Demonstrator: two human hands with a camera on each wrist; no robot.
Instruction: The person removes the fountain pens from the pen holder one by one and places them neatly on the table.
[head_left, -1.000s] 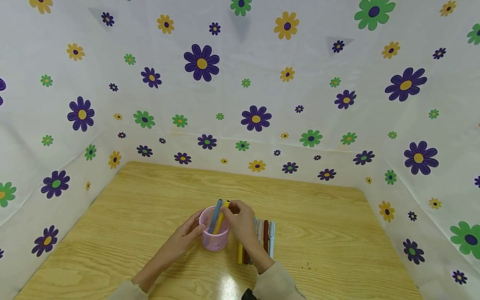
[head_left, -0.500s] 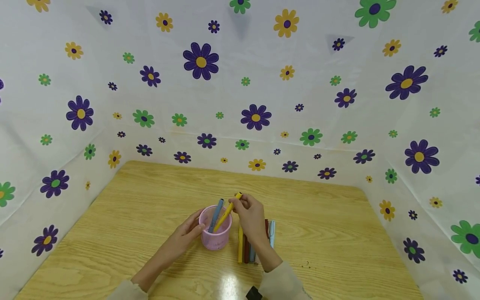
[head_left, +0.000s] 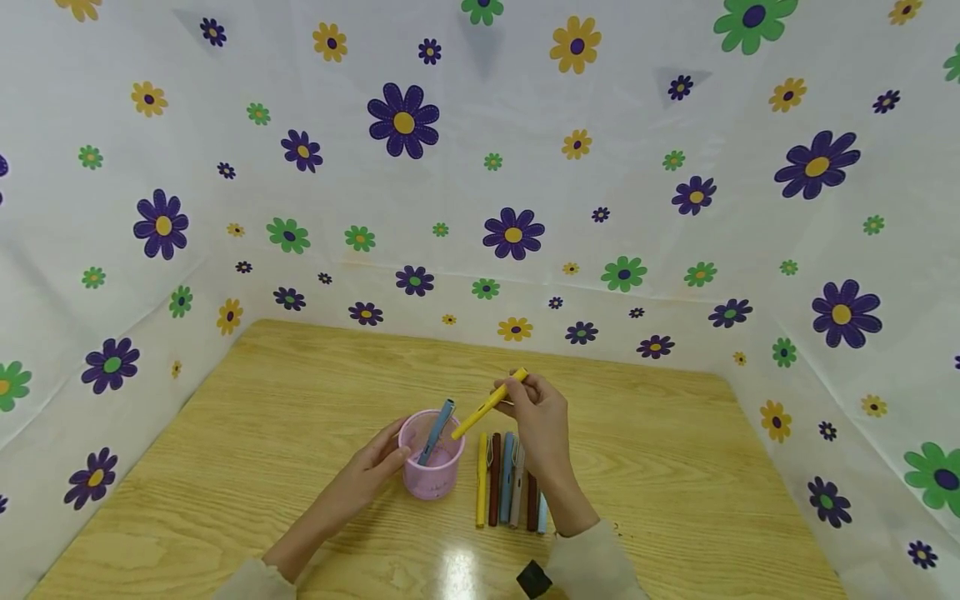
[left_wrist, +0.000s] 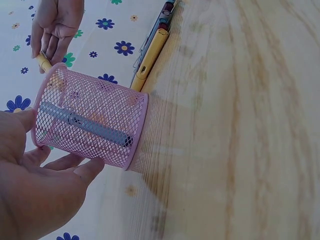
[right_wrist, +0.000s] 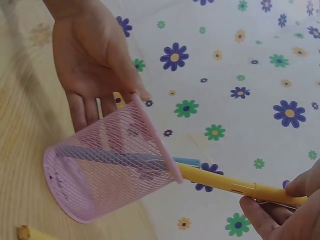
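Note:
A pink mesh pen cup (head_left: 430,482) stands upright on the wooden table, steadied by my left hand (head_left: 372,464), whose thumb lies at the rim and fingers round the side. Inside it leans a blue-grey pen (head_left: 437,433), visible through the mesh in both wrist views. To the right of the cup, my right hand (head_left: 544,421) pinches a yellow pen (head_left: 487,407) near its upper end. That pen slants down left, its lower tip by the cup's rim. Beneath my right forearm, several pens lie in a row, with another yellow pen (head_left: 482,483) at its left end.
The row also has a dark brown pen (head_left: 494,483) and a light blue pen (head_left: 542,521), partly covered by my forearm. A flower-printed white cloth (head_left: 480,183) walls the table (head_left: 660,450). A black object (head_left: 534,578) sits by my right sleeve.
My right hand has drawn the yellow pen up and rightward out of the cup, tilting it. More of the pen row now shows. The left hand and cup have stayed put.

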